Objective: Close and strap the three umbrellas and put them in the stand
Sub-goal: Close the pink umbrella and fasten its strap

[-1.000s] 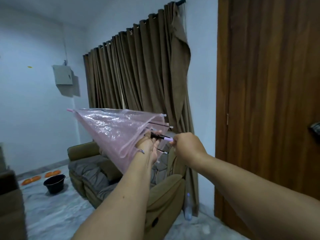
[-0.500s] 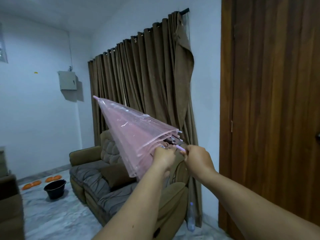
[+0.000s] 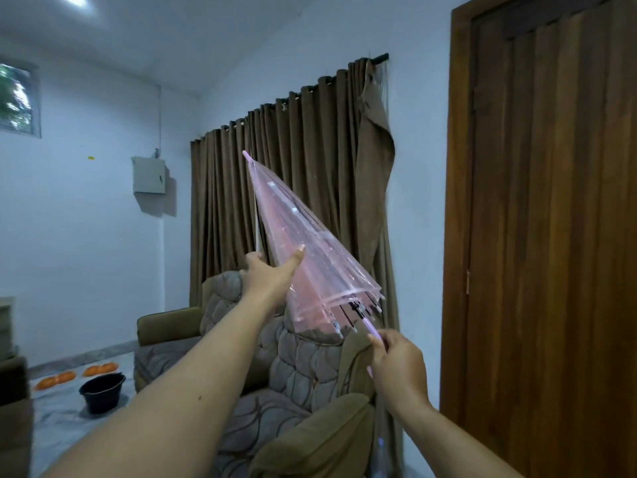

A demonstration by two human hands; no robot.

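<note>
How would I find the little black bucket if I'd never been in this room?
Start at the brown curtain and drop down to the sofa in front of it. Left of the sofa, on the pale floor, stands the black bucket. It is the only dark, round thing there; the things just behind it are flat and orange.

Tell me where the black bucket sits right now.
In the head view, the black bucket sits on the floor at lower left, left of the sofa, beside orange slippers.
</note>
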